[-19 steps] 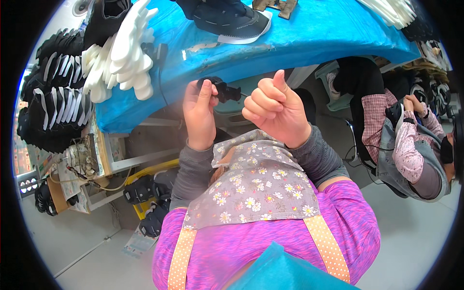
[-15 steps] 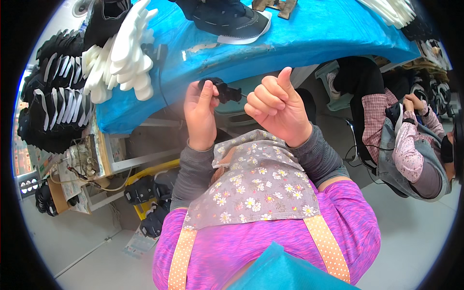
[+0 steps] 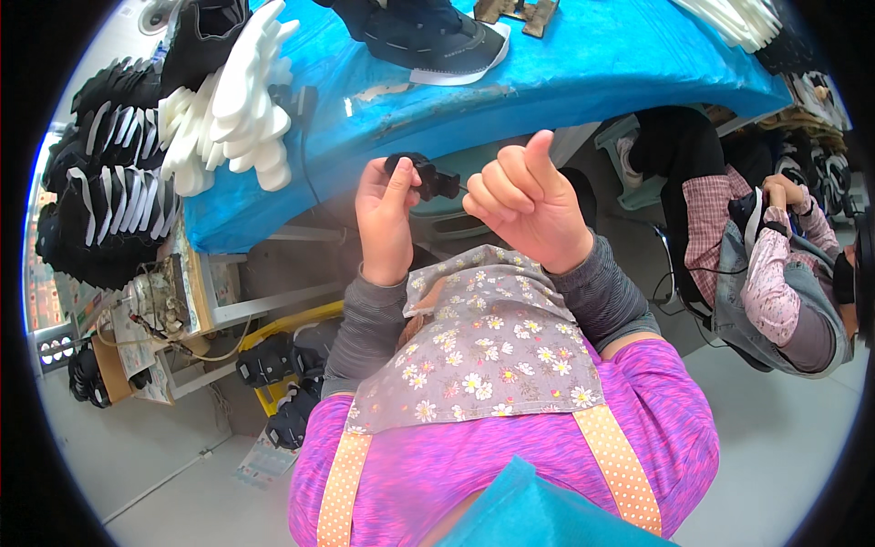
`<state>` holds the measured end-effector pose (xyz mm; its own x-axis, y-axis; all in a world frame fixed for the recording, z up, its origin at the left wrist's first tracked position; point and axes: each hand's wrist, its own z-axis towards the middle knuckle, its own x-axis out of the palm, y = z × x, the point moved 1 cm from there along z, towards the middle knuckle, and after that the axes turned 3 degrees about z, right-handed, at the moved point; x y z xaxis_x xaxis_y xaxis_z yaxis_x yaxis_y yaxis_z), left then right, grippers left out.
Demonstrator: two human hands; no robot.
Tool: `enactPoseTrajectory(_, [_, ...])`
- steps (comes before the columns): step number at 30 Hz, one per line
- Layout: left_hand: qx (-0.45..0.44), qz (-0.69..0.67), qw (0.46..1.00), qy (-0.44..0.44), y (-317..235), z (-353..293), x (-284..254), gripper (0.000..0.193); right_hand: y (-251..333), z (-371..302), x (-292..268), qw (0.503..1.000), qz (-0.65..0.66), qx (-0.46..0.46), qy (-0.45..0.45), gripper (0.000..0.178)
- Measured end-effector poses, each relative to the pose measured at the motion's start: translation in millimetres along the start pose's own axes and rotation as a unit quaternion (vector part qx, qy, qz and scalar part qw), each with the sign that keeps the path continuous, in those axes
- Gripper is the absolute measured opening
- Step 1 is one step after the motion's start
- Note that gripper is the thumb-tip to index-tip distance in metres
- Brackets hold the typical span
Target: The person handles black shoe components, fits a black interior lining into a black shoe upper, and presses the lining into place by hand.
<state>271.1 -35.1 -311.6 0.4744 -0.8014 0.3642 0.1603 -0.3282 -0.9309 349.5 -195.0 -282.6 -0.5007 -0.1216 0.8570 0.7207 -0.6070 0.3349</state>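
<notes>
Both hands are being held up in front of the chest, just below the near edge of the blue worktop (image 3: pixel 583 64). The left hand (image 3: pixel 385 219) is pinching a small black piece (image 3: pixel 421 175) between thumb and fingertips, so the piece is sitting at the top of this hand and sticking out toward the right. The right hand (image 3: pixel 529 205) is closed into a loose fist with the thumb pointing up, and whether it is gripping anything cannot be told. The piece is lying between the two hands, its long axis roughly sideways, its right end just beside the right knuckles. Open room is staying below, over the flowered apron (image 3: pixel 483 356), while a black shoe (image 3: pixel 428 41) and white foam soles (image 3: pixel 228 109) are crowding the worktop above.
</notes>
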Motion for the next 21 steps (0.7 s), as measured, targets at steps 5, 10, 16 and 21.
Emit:
enactPoseTrajectory(5, [0.015, 0.054, 0.998, 0.011, -3, 2, 4, 0.010, -5, 0, 5, 0.894, -0.418, 0.005, -0.162, 0.020])
enactPoseTrajectory(10, [0.055, 0.086, 0.994, 0.043, -9, 2, 7, 0.018, -27, 3, -15, 0.788, -0.597, -0.028, -0.151, 0.017])
enactPoseTrajectory(16, [0.145, 0.283, 0.943, 0.093, -26, -14, 15, 0.020, -31, 6, -25, 0.685, -0.699, -0.156, -0.134, 0.028])
enactPoseTrajectory(21, [0.152, 0.303, 0.923, 0.184, -13, -16, 2, 0.017, -18, 1, -11, 0.829, -0.545, -0.072, -0.105, 0.026])
